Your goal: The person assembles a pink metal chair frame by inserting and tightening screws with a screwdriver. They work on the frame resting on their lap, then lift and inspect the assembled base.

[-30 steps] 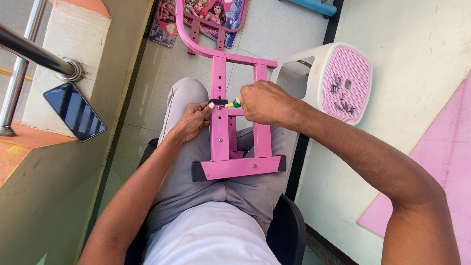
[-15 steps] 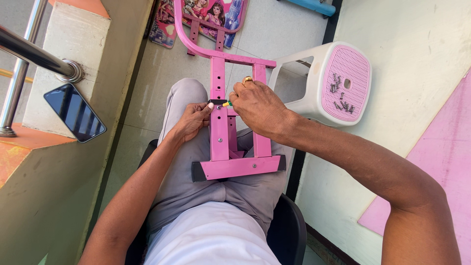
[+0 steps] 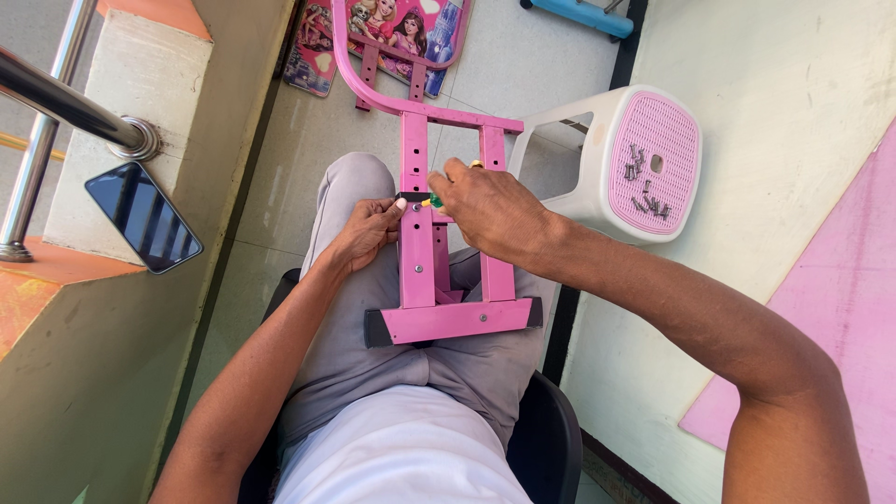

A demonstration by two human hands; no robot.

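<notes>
Both hands [image 3: 369, 233] [image 3: 490, 210] on pink frame [image 3: 415, 252] (lap-borne)

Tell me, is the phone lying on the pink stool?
No, the phone lies on the ledge at left; the stool holds only small metal pieces.

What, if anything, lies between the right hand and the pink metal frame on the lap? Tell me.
Nothing visible. The right hand is already at the pink frame, holding a small green-tipped tool against its left upright. The left hand grips that same upright from the other side.
</notes>
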